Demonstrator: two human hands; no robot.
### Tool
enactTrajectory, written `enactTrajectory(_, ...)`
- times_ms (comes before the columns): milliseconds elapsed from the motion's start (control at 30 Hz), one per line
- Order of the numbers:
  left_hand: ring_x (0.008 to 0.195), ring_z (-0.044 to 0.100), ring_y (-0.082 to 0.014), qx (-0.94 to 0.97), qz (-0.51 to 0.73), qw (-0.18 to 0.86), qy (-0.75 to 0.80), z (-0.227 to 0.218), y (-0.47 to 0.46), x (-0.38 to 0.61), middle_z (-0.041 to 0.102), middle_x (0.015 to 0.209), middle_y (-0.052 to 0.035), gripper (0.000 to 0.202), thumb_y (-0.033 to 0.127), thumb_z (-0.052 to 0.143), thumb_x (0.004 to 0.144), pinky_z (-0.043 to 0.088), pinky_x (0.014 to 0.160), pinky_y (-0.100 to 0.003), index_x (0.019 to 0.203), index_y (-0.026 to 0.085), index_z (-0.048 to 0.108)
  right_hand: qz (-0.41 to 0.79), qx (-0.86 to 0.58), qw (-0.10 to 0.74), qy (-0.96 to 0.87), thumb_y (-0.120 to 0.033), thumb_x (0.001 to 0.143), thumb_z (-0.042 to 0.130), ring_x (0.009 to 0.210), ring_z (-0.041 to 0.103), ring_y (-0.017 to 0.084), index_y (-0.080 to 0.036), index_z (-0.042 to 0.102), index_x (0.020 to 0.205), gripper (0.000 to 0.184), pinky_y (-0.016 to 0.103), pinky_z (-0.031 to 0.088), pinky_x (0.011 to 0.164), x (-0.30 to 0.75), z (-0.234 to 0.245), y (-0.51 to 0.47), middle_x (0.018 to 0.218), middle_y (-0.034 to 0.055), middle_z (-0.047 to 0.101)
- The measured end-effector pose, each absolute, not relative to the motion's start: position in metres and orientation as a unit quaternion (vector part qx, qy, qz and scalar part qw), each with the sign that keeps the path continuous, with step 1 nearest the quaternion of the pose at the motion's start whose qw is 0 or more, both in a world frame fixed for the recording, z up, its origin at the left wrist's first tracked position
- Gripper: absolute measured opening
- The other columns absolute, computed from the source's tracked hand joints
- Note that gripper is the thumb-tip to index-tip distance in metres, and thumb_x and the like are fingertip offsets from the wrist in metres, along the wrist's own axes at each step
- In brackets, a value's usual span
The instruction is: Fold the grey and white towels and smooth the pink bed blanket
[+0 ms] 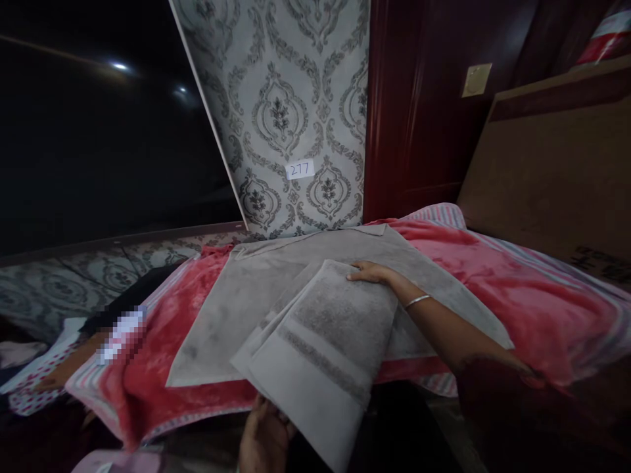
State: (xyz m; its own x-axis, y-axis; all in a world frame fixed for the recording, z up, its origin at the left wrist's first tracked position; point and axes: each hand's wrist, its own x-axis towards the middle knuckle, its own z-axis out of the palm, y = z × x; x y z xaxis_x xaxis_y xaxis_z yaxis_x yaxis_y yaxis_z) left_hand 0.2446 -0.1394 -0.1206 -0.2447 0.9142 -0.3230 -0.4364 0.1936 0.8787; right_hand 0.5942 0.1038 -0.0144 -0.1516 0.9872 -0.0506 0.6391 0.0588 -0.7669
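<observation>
A grey towel (323,335) lies partly folded on a larger spread grey towel (231,309) atop a pink fleece blanket (493,282). My right hand (372,271), with a silver bangle at the wrist, grips the far corner of the folded towel, fingers curled over its edge. My left hand (263,437) sits at the bottom of the view under the towel's near edge and holds it, its fingers mostly hidden beneath the cloth.
Patterned grey wallpaper (290,112) with a small label reading 277 stands behind. A dark red wooden door (419,105) and a brown board (552,164) are at the right. Another person's arm and a blurred patch (118,335) lie at the left.
</observation>
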Motion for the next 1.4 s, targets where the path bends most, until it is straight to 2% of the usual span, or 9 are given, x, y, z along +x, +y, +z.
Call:
enactTrajectory(133, 0.079, 0.071, -0.0279, 0.207, 0.587, 0.579, 0.527, -0.104, -0.133, 0.25, 0.073, 0.093, -0.0057, 0.06, 0.062, 0.075, 0.059, 0.057, 0.065, -0.042, 0.108, 0.029, 0.063, 0.354, -0.597, 0.269, -0.668, -0.03, 0.066, 0.083, 0.094, 0.069, 0.027, -0.019, 0.077, 0.092, 0.029, 0.034, 0.054, 0.086, 0.578, -0.013, 0.107, 0.097, 0.0052, 0.077)
enactTrajectory(267, 0.095, 0.071, -0.0291, 0.246, 0.609, 0.526, 0.54, -0.076, -0.127, 0.259, 0.074, 0.109, -0.0088, 0.07, 0.047, 0.083, 0.059, 0.058, 0.076, -0.038, 0.122, 0.027, 0.06, 0.354, -0.604, 0.29, -0.653, -0.028, 0.064, 0.082, 0.083, 0.068, 0.025, -0.017, 0.074, 0.08, 0.02, 0.031, 0.054, 0.077, 0.567, -0.009, 0.1, 0.08, 0.004, 0.075)
enactTrajectory(433, 0.108, 0.067, -0.0297, 0.356, 0.615, 0.467, 0.526, -0.011, -0.098, 0.243, 0.073, 0.116, -0.0089, 0.073, 0.04, 0.085, 0.054, 0.057, 0.087, -0.035, 0.121, 0.02, 0.063, 0.379, -0.585, 0.375, -0.612, -0.034, 0.077, 0.073, 0.081, 0.068, 0.024, -0.016, 0.075, 0.096, 0.027, 0.03, 0.054, 0.069, 0.583, 0.022, 0.075, 0.089, 0.0065, 0.076)
enactTrajectory(633, 0.088, 0.072, -0.027, 0.458, 0.568, 0.453, 0.511, 0.067, 0.004, 0.206, 0.075, 0.099, -0.0067, 0.066, 0.025, 0.077, 0.055, 0.06, 0.074, -0.035, 0.119, 0.016, 0.063, 0.441, -0.527, 0.479, -0.546, -0.034, 0.085, 0.065, 0.093, 0.069, 0.027, -0.014, 0.069, 0.124, 0.044, 0.033, 0.057, 0.075, 0.615, 0.047, 0.056, 0.109, 0.0112, 0.074)
enactTrajectory(800, 0.074, 0.07, -0.0239, 0.492, 0.417, 0.425, 0.635, 0.033, 0.061, 0.208, 0.073, 0.078, -0.007, 0.045, 0.019, 0.073, 0.064, 0.058, 0.072, -0.036, 0.107, 0.011, 0.065, 0.379, -0.639, 0.427, -0.515, -0.031, 0.089, 0.059, 0.091, 0.07, 0.027, -0.011, 0.07, 0.12, 0.038, 0.035, 0.056, 0.078, 0.602, -0.008, 0.052, 0.103, 0.0124, 0.076)
enactTrajectory(933, 0.079, 0.07, -0.0234, 0.495, 0.402, 0.39, 0.665, -0.011, 0.07, 0.209, 0.073, 0.08, -0.0084, 0.039, 0.018, 0.075, 0.065, 0.056, 0.078, -0.036, 0.101, 0.01, 0.064, 0.362, -0.66, 0.394, -0.527, -0.028, 0.091, 0.056, 0.094, 0.07, 0.024, -0.013, 0.072, 0.118, 0.035, 0.032, 0.055, 0.083, 0.599, -0.045, 0.049, 0.107, 0.0094, 0.076)
enactTrajectory(1133, 0.09, 0.071, -0.0287, 0.504, 0.372, 0.3, 0.719, -0.022, 0.087, 0.205, 0.073, 0.09, -0.0124, 0.035, 0.024, 0.07, 0.072, 0.054, 0.079, -0.037, 0.104, 0.013, 0.06, 0.268, -0.709, 0.345, -0.554, -0.032, 0.092, 0.057, 0.103, 0.068, 0.029, -0.014, 0.076, 0.109, 0.031, 0.033, 0.05, 0.088, 0.604, -0.041, 0.068, 0.11, 0.012, 0.075)
enactTrajectory(1267, 0.109, 0.067, -0.0319, 0.532, 0.349, 0.225, 0.738, -0.016, 0.096, 0.209, 0.072, 0.104, -0.0157, 0.032, 0.024, 0.069, 0.072, 0.05, 0.09, -0.037, 0.101, 0.016, 0.06, 0.201, -0.735, 0.316, -0.565, -0.033, 0.093, 0.057, 0.109, 0.065, 0.03, -0.013, 0.073, 0.115, 0.033, 0.031, 0.047, 0.088, 0.599, -0.034, 0.083, 0.117, 0.0151, 0.072)
enactTrajectory(1400, 0.109, 0.067, -0.034, 0.55, 0.31, 0.199, 0.75, -0.013, 0.1, 0.214, 0.072, 0.107, -0.0203, 0.024, 0.026, 0.067, 0.076, 0.048, 0.091, -0.039, 0.096, 0.015, 0.06, 0.161, -0.753, 0.293, -0.567, -0.029, 0.092, 0.059, 0.111, 0.064, 0.029, -0.015, 0.072, 0.118, 0.033, 0.029, 0.046, 0.085, 0.592, -0.032, 0.091, 0.12, 0.0152, 0.071)
